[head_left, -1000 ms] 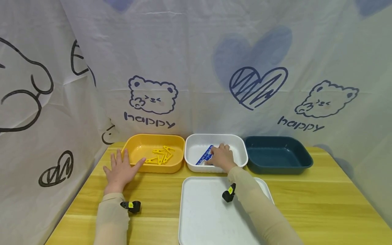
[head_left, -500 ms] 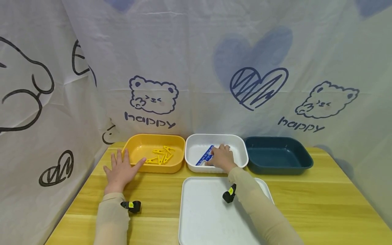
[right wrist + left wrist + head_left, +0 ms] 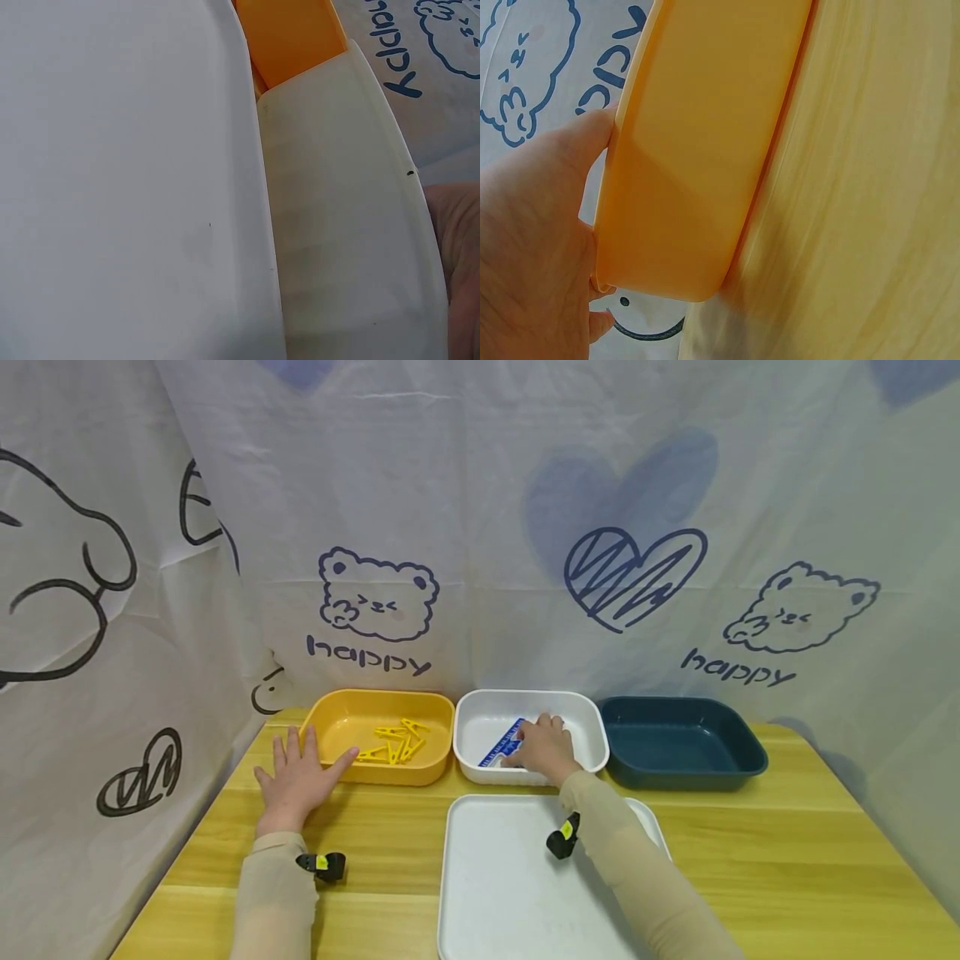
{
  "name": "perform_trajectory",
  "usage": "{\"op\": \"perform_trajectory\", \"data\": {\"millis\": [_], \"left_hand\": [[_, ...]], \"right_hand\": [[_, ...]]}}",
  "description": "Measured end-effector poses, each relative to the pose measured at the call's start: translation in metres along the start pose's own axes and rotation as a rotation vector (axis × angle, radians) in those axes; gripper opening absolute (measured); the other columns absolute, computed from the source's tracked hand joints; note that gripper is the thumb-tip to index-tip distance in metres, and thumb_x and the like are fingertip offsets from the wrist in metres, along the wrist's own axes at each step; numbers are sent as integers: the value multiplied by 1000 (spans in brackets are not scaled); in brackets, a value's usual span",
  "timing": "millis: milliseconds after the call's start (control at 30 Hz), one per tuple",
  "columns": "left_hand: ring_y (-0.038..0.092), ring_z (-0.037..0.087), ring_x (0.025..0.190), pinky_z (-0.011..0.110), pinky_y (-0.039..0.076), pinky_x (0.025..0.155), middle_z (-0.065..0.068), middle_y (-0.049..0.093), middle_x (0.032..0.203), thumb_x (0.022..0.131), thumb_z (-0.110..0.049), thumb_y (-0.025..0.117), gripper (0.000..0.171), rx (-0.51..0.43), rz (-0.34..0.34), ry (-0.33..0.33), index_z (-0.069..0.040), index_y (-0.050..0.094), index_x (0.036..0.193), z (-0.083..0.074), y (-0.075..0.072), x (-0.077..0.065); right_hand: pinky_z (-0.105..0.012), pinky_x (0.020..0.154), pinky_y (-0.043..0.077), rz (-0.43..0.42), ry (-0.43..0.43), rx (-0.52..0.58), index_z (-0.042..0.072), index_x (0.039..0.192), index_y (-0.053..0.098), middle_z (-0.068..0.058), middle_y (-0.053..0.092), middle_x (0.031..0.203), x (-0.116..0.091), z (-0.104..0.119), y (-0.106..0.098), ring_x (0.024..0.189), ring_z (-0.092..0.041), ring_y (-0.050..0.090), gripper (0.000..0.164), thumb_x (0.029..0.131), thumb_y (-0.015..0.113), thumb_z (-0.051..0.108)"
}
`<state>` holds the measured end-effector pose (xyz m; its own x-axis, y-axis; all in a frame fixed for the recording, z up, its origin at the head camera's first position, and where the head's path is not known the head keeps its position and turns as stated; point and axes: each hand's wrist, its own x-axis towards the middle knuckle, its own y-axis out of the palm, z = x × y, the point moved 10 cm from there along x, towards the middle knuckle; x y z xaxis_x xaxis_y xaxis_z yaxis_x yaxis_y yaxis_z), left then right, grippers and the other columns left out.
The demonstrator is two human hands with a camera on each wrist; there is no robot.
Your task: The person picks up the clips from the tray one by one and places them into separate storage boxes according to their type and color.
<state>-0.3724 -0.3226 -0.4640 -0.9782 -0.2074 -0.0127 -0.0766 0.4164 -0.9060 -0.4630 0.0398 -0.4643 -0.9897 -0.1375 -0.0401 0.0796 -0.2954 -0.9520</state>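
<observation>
In the head view my left hand (image 3: 294,785) spreads its fingers at the left front corner of the yellow bin (image 3: 318,735). The left wrist view shows that hand against the bin's rim. Several yellow clothespins (image 3: 390,743) lie in this bin. My right hand (image 3: 549,750) reaches over the front rim of the white bin (image 3: 468,727), fingers bent down into it. Its thumb and forefinger are at a flat blue piece (image 3: 501,743) with white markings along its edge. I cannot tell whether they pinch it; the right wrist view hides the fingertips behind the bin wall.
A dark teal bin (image 3: 678,735) stands at the right end of the row. In front of the white bin lies a white tray (image 3: 517,877), with my right forearm over it. A printed cloth (image 3: 502,527) hangs right behind the bins on the wooden table (image 3: 787,860).
</observation>
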Motion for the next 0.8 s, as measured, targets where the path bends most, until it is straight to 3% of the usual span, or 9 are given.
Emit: {"op": "perform_trajectory", "data": {"millis": [400,800], "left_hand": [[-15,52,145,80,-8,105,30,-9,160,86,-82,30,111,-2,-8,-1,-1,1,155,1,1,1],[-15,52,145,80,-9,105,30,-10,160,86,-82,29,111,-4,-4,-2,0,-1,155,1,2,1]], "right_hand": [[-41,87,38,-62,-32,29,11,105,63,-11,50,105,-4,-1,-9,104,-28,38,53,75,80,51],[-44,92,39,-144,-53,87,8,116,63,-14,53,116,-5,0,-20,107,-29,40,57,83,71,53]]}}
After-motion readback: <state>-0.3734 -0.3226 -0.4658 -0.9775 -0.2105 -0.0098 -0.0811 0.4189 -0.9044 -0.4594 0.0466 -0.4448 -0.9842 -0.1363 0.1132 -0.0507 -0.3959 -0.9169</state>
